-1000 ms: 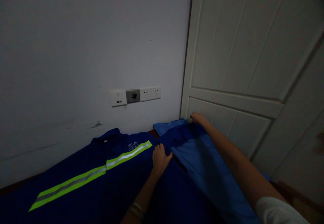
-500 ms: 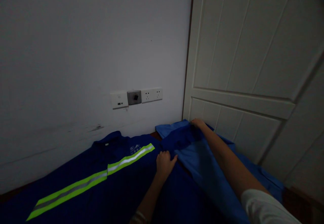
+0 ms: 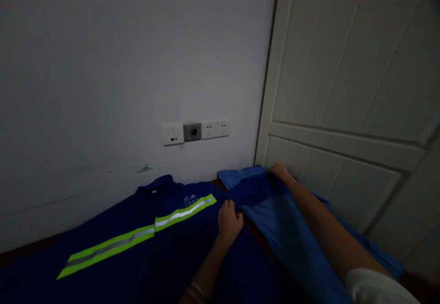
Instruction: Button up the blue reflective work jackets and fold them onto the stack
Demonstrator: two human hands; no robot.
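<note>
A dark blue work jacket (image 3: pixel 165 253) lies spread front up, with a yellow-green and silver reflective stripe (image 3: pixel 185 213) across its chest and a small white print above it. My left hand (image 3: pixel 229 221) is closed on the cloth near the jacket's armpit, thumb drawn in by the fingers. Stretched toward the corner, my right hand (image 3: pixel 279 171) is closed on the far end of the jacket's sleeve (image 3: pixel 250 188); its fingertips are partly hidden. Beneath the sleeve and my right arm lies a lighter blue garment (image 3: pixel 275 221), spread along the door side.
A white wall (image 3: pixel 137 65) rises behind the jacket, with a row of sockets (image 3: pixel 215 129) low on it. The white panelled door (image 3: pixel 343 88) stands close on the right, beside my right arm. A strip of reddish-brown surface (image 3: pixel 219 184) shows between the garments.
My left thumb has moved in toward its fingers on the jacket cloth. The view has shifted slightly, so everything sits farther right. My right hand stays at the sleeve end.
</note>
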